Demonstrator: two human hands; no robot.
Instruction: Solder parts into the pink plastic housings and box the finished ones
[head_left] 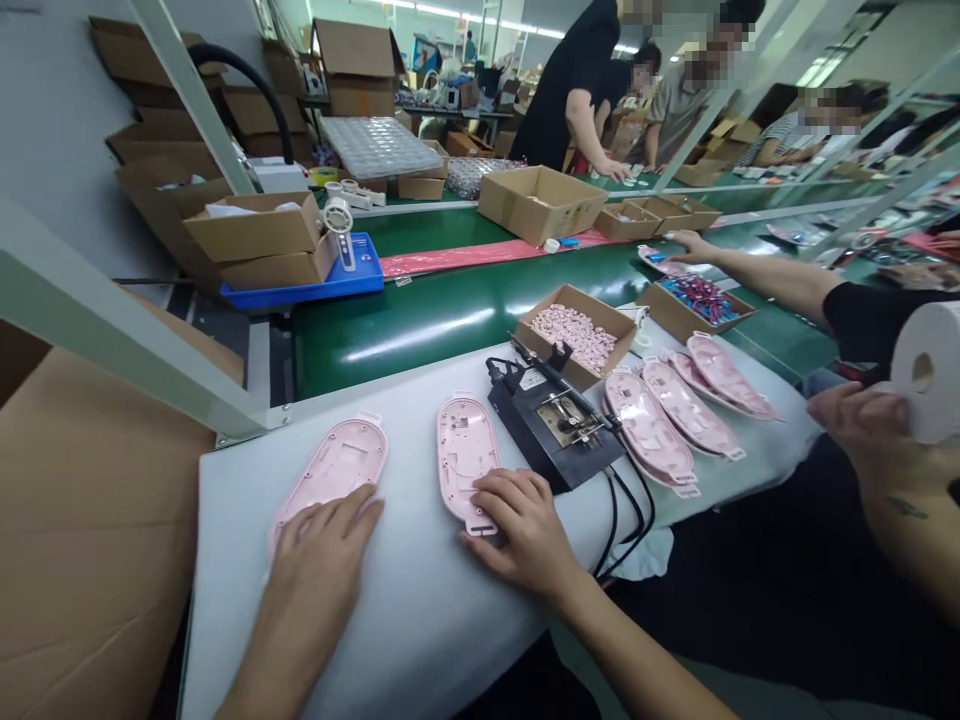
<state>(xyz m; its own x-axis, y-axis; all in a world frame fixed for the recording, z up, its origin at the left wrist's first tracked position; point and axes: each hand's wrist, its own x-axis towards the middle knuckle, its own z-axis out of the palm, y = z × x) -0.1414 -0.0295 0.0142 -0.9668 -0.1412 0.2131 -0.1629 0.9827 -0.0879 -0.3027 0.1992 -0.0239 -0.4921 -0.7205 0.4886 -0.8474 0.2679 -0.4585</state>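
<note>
Two pink plastic housing shells lie on the white-covered bench, their hollow insides facing up. My left hand rests over the near end of the left shell, fingers spread and lightly bent on it; that end is hidden. My right hand grips the near end of the other shell, with fingers over its right edge and the thumb by the slotted tab. Just right of this shell sits a black metal fixture with cables hanging off the front.
Several more pink shells lie right of the fixture. Behind it stands a carton of small pink parts, beside a box of coloured wired pieces. A green conveyor runs behind. At right, a co-worker's arm reaches across, near a white roll.
</note>
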